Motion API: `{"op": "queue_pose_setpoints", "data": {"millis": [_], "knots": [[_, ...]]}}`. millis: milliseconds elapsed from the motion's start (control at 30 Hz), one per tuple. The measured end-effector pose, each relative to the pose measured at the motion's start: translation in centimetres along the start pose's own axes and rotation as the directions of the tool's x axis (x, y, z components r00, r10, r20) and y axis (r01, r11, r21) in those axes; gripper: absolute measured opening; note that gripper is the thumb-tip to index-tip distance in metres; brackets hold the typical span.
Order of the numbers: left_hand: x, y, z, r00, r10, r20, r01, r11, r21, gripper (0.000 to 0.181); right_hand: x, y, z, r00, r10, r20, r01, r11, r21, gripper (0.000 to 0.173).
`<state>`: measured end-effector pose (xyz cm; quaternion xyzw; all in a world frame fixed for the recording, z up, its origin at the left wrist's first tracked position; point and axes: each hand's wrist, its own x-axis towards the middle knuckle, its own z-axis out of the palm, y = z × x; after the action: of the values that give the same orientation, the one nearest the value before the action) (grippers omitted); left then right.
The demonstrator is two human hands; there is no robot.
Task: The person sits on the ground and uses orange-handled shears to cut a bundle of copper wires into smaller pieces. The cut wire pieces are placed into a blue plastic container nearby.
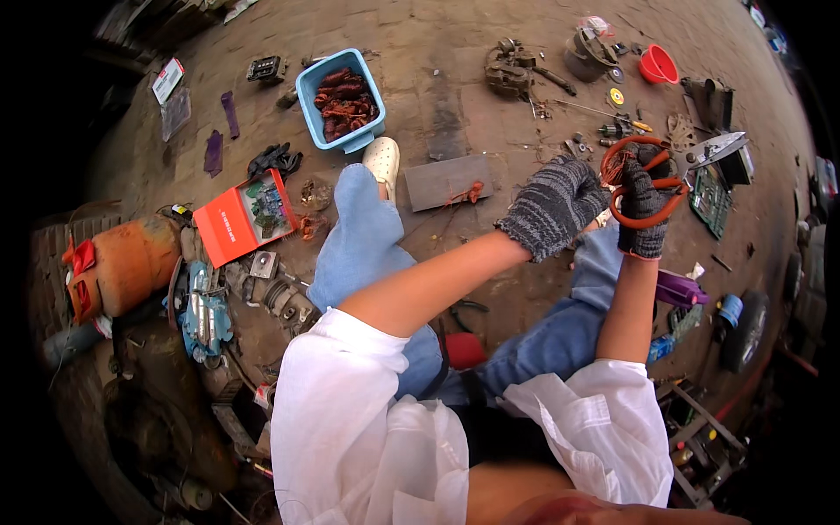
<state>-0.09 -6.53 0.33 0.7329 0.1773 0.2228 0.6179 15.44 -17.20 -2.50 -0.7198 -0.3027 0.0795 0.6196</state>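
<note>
Both hands wear dark grey knitted gloves. My right hand (pixel 640 187) is closed around large scissors (pixel 686 161) with orange-red handles, the metal blades pointing right. Some thin reddish copper wire (pixel 615 165) shows between the handles and my hands. Just left of the scissors is my left hand (pixel 558 203), its fingers curled towards the wire; whether it grips any is hidden. On the ground before me lies a grey flat plate (pixel 426 187) with a small tangle of copper wire (pixel 476 191) on it. A blue plastic basin (pixel 306 98) holds bundles of reddish wire (pixel 344 105).
An orange gas cylinder (pixel 134 262), a red box of circuit boards (pixel 230 226) and a motor part (pixel 285 298) lie left. Pliers (pixel 462 315) rest between the legs. Ahead stand a greasy metal assembly (pixel 508 69) and a red bowl (pixel 658 64); a green circuit board (pixel 710 203) lies right.
</note>
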Motion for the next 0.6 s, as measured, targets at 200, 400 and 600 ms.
{"op": "queue_pose_setpoints", "data": {"millis": [200,400,600], "knots": [[-0.9,-0.5,2.5,0.992,0.127,0.015,-0.128,0.988,0.091,0.022,0.7,3.6,-2.7,0.992,0.122,0.003,-0.111,0.887,0.449,0.027],[-1.6,0.1,3.5,0.989,0.144,0.031,-0.146,0.988,0.047,0.017,1.5,4.6,-3.1,0.971,0.237,0.004,-0.183,0.739,0.649,0.029],[-5.8,-1.4,6.5,0.886,0.19,0.422,-0.324,0.906,0.272,0.023,3.6,9.2,-7.4,0.908,0.372,-0.191,0.062,0.33,0.942,0.03]]}}
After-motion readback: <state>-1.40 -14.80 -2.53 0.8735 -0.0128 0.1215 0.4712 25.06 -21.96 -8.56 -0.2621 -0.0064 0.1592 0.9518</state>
